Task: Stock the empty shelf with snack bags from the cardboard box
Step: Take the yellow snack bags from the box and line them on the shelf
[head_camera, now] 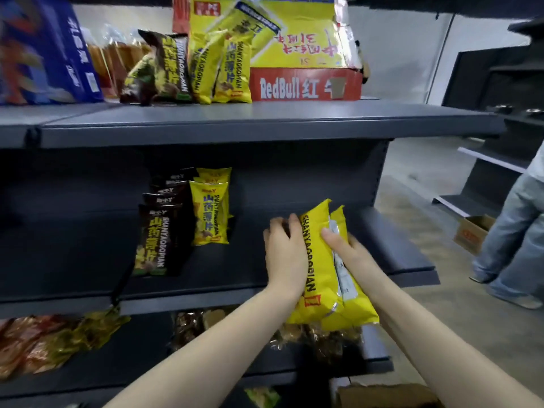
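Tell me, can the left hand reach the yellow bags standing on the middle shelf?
Probably yes: nothing stands between the left hand and that yellow row, but it is holding other yellow bags.

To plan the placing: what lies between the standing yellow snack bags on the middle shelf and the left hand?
Nothing: only bare dark grey metal shelf, in the head view.

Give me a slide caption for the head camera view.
Left hand and right hand hold yellow snack bags over the middle shelf, right of the stocked rows.
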### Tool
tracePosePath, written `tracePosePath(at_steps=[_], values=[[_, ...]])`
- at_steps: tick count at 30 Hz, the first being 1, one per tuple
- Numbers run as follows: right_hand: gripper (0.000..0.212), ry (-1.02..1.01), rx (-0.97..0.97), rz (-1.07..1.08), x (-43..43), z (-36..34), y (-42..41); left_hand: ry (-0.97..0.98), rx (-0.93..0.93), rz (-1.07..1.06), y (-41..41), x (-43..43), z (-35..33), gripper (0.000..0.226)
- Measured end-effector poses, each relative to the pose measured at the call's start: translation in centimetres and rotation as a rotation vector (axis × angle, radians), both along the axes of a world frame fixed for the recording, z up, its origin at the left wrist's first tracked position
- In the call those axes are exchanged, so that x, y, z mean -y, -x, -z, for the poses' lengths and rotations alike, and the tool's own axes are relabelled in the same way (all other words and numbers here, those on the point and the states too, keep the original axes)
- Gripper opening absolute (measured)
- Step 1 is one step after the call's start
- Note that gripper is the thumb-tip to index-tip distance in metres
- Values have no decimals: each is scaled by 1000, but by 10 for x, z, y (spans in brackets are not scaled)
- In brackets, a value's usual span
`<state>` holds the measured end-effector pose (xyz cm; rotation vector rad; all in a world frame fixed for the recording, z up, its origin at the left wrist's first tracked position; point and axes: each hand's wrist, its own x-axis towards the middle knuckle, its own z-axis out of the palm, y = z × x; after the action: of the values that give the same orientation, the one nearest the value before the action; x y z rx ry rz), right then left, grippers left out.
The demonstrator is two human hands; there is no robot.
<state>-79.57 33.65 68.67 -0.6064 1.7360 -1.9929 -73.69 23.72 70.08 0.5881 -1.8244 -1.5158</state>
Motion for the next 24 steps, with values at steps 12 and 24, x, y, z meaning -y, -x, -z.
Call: tracePosePath(at_steps=[12,24], values=[[24,77,-80,101,79,-17,-21,-134,-68,388,-20,75,-3,49],[34,-51,-175,-62,153,-26,-18,-323,-114,290,-23,135,2,23]])
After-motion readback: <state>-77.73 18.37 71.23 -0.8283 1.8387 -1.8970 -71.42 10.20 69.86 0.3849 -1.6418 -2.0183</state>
